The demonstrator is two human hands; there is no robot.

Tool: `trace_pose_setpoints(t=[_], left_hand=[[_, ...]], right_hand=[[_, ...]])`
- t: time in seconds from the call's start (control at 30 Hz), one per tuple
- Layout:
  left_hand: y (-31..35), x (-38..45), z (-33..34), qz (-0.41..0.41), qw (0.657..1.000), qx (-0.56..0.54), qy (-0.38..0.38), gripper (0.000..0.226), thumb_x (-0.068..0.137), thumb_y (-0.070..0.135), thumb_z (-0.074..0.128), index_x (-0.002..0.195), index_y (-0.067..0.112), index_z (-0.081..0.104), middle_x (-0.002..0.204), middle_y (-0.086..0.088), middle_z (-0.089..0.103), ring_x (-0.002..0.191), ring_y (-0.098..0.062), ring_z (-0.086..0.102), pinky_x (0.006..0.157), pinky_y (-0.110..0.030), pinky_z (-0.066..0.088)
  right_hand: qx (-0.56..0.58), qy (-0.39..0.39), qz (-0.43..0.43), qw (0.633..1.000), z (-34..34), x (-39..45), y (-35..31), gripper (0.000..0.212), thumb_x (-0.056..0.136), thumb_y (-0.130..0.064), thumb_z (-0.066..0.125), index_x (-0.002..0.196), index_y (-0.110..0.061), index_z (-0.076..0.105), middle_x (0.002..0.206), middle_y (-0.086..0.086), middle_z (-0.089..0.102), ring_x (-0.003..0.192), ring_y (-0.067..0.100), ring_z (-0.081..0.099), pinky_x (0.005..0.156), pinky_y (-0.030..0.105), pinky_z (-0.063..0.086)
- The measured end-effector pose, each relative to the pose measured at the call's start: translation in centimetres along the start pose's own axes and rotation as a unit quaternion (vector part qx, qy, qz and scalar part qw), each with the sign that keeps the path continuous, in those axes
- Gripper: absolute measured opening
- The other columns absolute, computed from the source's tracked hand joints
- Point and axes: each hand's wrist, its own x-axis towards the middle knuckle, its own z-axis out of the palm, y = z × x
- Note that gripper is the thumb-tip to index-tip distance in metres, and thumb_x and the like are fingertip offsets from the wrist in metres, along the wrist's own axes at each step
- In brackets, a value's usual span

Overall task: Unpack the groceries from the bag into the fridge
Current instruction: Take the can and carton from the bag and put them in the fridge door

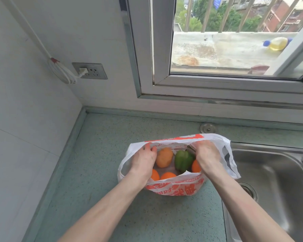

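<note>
both hands, left (pixel 143 160) and right (pixel 206 155), pinch the bag (pixel 175 188) rim, fingers closed on plastic. spread it wider, then lift the pepper (pixel 183 160) between them.

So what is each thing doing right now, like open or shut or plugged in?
Bag: held open, upright on the counter.
Left hand: gripping the bag's edge.
Right hand: gripping the other edge.
Green pepper: inside the bag.
Window: open.
Socket: plug in.
Sink: looks dry.
</note>
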Motion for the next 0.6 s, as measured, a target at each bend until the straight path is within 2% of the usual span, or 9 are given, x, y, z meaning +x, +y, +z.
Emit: trace_pose_setpoints(t=[0.1, 0.2, 0.27, 0.33, 0.43, 0.6], left_hand=[[0.1, -0.4, -0.5, 0.008, 1.000, -0.008, -0.003, 0.056, 0.091, -0.004, 0.058, 0.142, 0.011, 0.042, 0.142, -0.017, 0.046, 0.121, -0.032, 0.059, 0.092, -0.038, 0.051], [0.3, -0.9, -1.7, 0.020, 0.999, -0.027, 0.020, 0.059, 0.087, -0.004, 0.062, 0.140, 0.012, 0.043, 0.137, -0.013, 0.050, 0.123, -0.031, 0.058, 0.093, -0.038, 0.052], [0.4, -1.4, -2.7, 0.033, 0.998, -0.046, 0.041, 0.058, 0.085, -0.005, 0.064, 0.137, 0.013, 0.044, 0.132, -0.012, 0.053, 0.124, -0.030, 0.057, 0.095, -0.037, 0.051], [0.5, -1.8, -3.6, 0.044, 0.994, -0.078, 0.059, 0.051, 0.087, -0.005, 0.064, 0.131, 0.013, 0.047, 0.129, -0.012, 0.053, 0.120, -0.029, 0.057, 0.094, -0.036, 0.050], [0.6, -2.6, -4.8, 0.053, 0.986, -0.132, 0.082, 0.047, 0.090, 0.000, 0.068, 0.131, 0.013, 0.048, 0.126, -0.011, 0.051, 0.115, -0.029, 0.057, 0.092, -0.036, 0.050], [0.8, -4.9, -6.8, 0.062, 0.972, -0.206, 0.090, 0.049, 0.090, 0.012, 0.069, 0.133, 0.018, 0.046, 0.121, -0.009, 0.045, 0.106, -0.031, 0.061, 0.087, -0.039, 0.052]], right_hand=[[-0.025, -0.005, -0.001, 1.000, 0.1, 0.1, -0.1, 0.014, 0.098, -0.014, 0.053, 0.096, -0.014, 0.067, 0.103, 0.012, 0.069, 0.098, 0.031, 0.067, 0.069, 0.029, 0.041], [-0.035, 0.059, -0.014, 0.998, -0.7, -0.5, -0.7, 0.007, 0.094, -0.016, 0.062, 0.100, -0.015, 0.062, 0.097, 0.007, 0.068, 0.084, 0.029, 0.067, 0.063, 0.033, 0.046], [-0.031, 0.093, -0.020, 0.995, -1.7, -1.5, -1.3, 0.016, 0.094, -0.004, 0.055, 0.107, -0.014, 0.054, 0.100, 0.005, 0.064, 0.086, 0.032, 0.069, 0.066, 0.039, 0.052], [-0.026, 0.123, -0.026, 0.992, -2.5, -2.9, -1.6, 0.017, 0.096, 0.000, 0.049, 0.106, -0.014, 0.052, 0.099, 0.004, 0.063, 0.087, 0.032, 0.069, 0.064, 0.040, 0.050], [-0.001, 0.157, -0.032, 0.987, -3.5, -4.7, -1.8, 0.014, 0.096, -0.003, 0.052, 0.103, -0.015, 0.052, 0.097, 0.004, 0.063, 0.081, 0.031, 0.069, 0.059, 0.037, 0.046], [0.053, 0.174, -0.067, 0.981, -4.8, -8.4, -1.7, 0.028, 0.097, -0.018, 0.060, 0.125, -0.017, 0.055, 0.105, 0.003, 0.063, 0.091, 0.030, 0.067, 0.071, 0.039, 0.053]])
